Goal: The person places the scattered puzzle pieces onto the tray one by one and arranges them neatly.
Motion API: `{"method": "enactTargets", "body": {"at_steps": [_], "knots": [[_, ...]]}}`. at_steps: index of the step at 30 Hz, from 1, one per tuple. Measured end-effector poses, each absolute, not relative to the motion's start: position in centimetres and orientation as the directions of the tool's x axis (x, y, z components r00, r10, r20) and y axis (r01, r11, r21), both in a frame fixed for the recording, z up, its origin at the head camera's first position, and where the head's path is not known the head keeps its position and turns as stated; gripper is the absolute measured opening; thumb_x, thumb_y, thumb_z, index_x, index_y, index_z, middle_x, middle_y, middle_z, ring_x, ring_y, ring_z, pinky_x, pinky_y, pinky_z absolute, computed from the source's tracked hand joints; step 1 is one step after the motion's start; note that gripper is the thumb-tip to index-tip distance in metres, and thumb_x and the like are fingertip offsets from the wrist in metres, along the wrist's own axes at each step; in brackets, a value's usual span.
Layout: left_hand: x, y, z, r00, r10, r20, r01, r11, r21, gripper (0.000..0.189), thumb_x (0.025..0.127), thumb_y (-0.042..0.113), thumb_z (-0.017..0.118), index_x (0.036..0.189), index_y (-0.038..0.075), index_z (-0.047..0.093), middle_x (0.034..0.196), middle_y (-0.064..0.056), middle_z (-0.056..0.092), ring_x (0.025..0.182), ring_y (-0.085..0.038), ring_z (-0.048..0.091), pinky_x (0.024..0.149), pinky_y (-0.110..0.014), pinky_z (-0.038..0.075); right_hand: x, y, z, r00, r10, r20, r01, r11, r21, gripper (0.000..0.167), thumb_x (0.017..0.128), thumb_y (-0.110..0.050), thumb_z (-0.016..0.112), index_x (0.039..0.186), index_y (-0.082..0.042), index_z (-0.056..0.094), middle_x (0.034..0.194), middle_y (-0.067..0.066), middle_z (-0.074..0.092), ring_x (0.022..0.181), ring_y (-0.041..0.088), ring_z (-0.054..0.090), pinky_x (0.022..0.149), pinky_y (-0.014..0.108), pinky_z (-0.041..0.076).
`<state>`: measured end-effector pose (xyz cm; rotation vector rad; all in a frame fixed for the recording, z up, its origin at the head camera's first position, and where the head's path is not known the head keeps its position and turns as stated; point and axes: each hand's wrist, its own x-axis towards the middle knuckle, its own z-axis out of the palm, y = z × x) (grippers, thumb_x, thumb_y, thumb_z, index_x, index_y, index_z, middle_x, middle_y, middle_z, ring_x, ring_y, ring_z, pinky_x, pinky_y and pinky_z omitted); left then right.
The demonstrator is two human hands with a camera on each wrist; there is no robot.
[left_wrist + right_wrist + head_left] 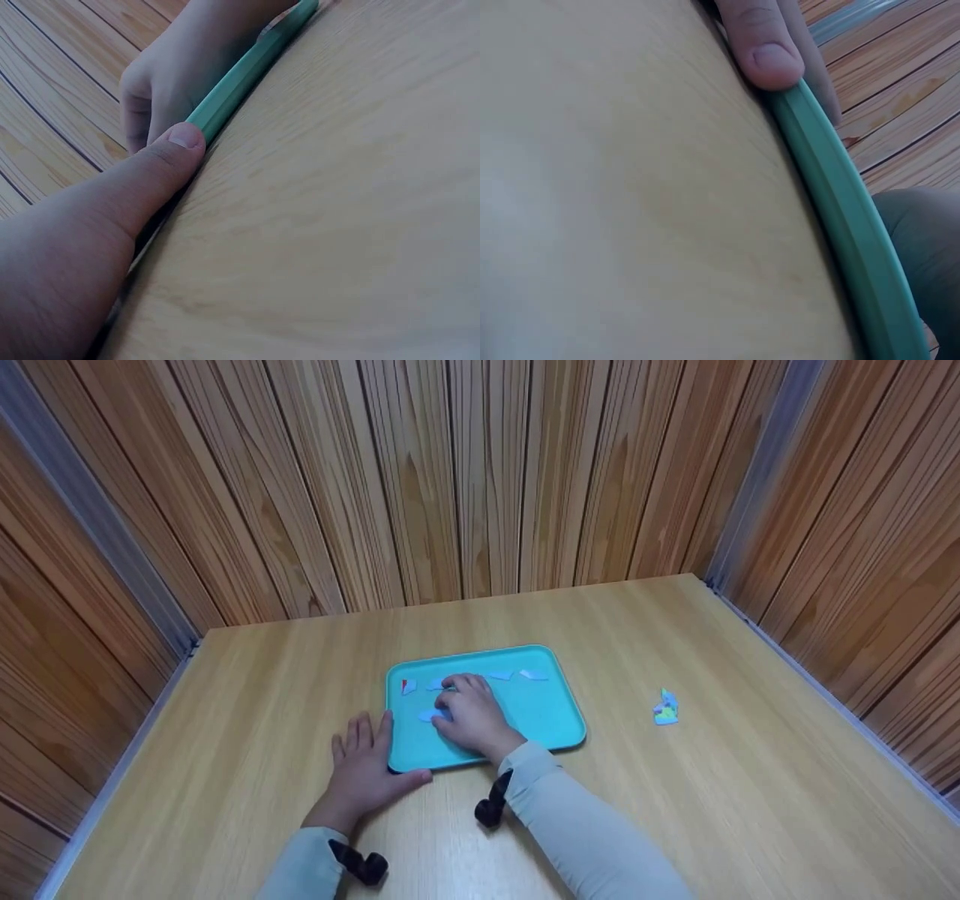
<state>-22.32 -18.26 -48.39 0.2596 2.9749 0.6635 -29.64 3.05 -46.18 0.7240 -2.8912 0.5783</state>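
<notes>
In the head view, a turquoise tray (540, 712) lies on the table with several light blue, flat puzzle-like pieces on it. My left hand (364, 769) is spread at the tray's front left corner, its thumb along the front rim and its index finger by the left side. My right hand (474, 714) reaches over the tray with bent fingers, pinching a light blue piece (426, 715) between thumb and fingers. Part of that piece is hidden under the hand. The left wrist view shows the left thumb (161, 165) against the tray's rim (232, 90).
Toward the tray's back left sits a piece with a red mark (408, 687); another pale piece (534, 675) lies near the back right. On the table (622, 810) to the right is a small blue and green cluster of pieces (665, 709). Wood-panelled walls (487, 480) enclose the table.
</notes>
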Motion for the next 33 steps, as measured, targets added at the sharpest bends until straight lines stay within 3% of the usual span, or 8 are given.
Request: {"method": "enactTargets", "body": {"at_steps": [23, 30, 33], "knots": [[-22.2, -18.0, -48.3, -0.983, 0.179, -0.039, 0.146, 0.896, 0.42, 0.13, 0.072, 0.093, 0.052, 0.163, 0.011, 0.007, 0.166, -0.028, -0.005, 0.152, -0.046, -0.011, 0.114, -0.07, -0.01, -29.6, 1.2, -46.8, -0.879, -0.401, 0.257, -0.47, 0.82, -0.328, 0.027, 0.097, -0.037, 0.066, 0.113, -0.017, 0.076, 0.138, 0.004, 0.058, 0.136, 0.027, 0.044, 0.12, 0.049, 0.023], [-22.2, -18.1, -48.2, -0.983, 0.181, -0.043, 0.147, 0.898, 0.415, 0.13, 0.072, 0.093, 0.052, 0.163, 0.012, 0.006, 0.166, -0.028, -0.006, 0.152, -0.045, -0.012, 0.114, -0.07, -0.011, -29.9, 2.0, -46.3, -0.893, -0.374, 0.251, -0.45, 0.781, -0.434, 0.04, 0.096, -0.04, 0.068, 0.129, -0.016, 0.069, 0.141, 0.004, 0.056, 0.137, 0.026, 0.042, 0.119, 0.046, 0.027], [-22.2, -18.2, -48.2, -0.982, 0.183, -0.045, 0.148, 0.897, 0.417, 0.13, 0.073, 0.092, 0.052, 0.163, 0.012, 0.005, 0.166, -0.027, -0.007, 0.152, -0.045, -0.013, 0.114, -0.07, -0.011, -30.0, 3.5, -45.8, -0.884, -0.375, 0.278, -0.466, 0.733, -0.496, 0.041, 0.095, -0.037, 0.071, 0.129, -0.014, 0.069, 0.139, 0.003, 0.058, 0.137, 0.026, 0.043, 0.117, 0.046, 0.03]]}}
